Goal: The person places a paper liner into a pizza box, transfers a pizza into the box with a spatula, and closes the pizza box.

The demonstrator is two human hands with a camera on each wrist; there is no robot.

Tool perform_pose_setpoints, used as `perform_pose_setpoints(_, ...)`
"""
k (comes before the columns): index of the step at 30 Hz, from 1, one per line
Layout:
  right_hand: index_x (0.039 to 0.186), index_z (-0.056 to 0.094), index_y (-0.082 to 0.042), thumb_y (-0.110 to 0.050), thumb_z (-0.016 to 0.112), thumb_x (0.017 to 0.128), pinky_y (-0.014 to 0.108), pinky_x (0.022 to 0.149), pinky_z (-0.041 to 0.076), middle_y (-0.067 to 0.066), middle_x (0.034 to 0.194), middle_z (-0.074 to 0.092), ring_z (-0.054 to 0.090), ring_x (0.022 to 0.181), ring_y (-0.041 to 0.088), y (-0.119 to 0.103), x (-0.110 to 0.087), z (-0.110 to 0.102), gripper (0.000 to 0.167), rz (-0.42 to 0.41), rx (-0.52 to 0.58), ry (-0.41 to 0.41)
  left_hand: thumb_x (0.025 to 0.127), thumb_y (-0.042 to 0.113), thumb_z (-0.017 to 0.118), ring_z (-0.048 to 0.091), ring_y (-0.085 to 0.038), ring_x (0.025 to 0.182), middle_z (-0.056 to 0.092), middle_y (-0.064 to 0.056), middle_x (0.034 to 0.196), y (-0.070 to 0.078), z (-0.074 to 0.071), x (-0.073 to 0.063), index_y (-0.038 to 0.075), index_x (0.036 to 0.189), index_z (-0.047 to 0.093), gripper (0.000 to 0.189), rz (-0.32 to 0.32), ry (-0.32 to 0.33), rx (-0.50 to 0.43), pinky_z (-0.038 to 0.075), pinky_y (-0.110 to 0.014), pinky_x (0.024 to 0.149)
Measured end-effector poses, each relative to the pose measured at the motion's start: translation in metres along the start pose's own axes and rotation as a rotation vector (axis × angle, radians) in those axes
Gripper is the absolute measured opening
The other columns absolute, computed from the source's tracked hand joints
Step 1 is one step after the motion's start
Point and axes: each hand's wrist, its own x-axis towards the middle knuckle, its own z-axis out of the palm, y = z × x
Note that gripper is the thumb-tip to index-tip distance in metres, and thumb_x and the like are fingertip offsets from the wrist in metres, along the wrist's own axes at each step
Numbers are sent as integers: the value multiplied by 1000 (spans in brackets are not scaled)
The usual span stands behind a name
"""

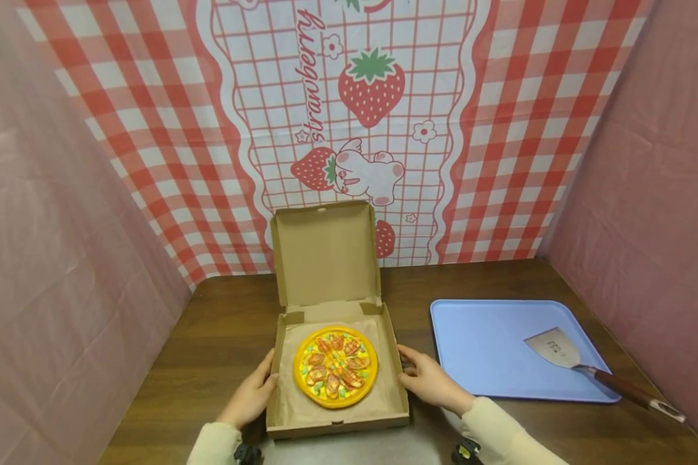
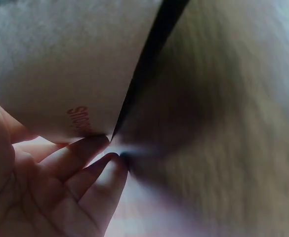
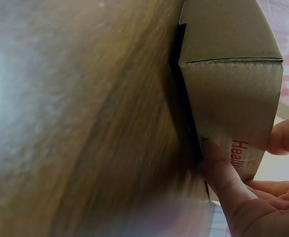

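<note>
A brown cardboard pizza box stands with its lid raised at the back. Inside, on a sheet of brown paper, lies a round pizza with a yellow crust and red and green toppings. My left hand grips the box's left wall; in the left wrist view its fingertips meet the wall's lower edge. At the right wall my right hand holds the box, one finger along the printed side and another at the rim in the right wrist view.
To the right, a light blue tray lies on the dark wooden table. A pizza server rests on it, its brown handle sticking out past the tray's edge. Checked strawberry cloth hangs behind, with pink cloth at both sides.
</note>
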Motion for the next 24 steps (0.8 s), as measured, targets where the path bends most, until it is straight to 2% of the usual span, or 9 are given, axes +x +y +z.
perform_pose_setpoints(8,143,26,22,3,58,88,39,88,58,46,134,43,61,112,49,3,-10,-9,66,12,32,1,101,13,50,43,-47,135,39,-26,151,7,7,6,-1,152,31,56,25,-31,4,36,-61,110)
perform_pose_setpoints(16,144,25,21,2,57,89,38,90,57,45,136,42,59,115,50,9,-18,-18,66,37,21,14,100,12,51,44,-47,134,37,-26,152,13,15,10,-1,151,32,56,58,-44,-6,35,-60,110)
perform_pose_setpoints(24,143,23,22,1,57,89,39,90,58,46,135,42,59,114,50,11,-26,-26,68,29,22,10,100,13,51,43,-47,135,36,-26,153,20,22,13,-2,151,32,56,80,-59,-14,35,-61,111)
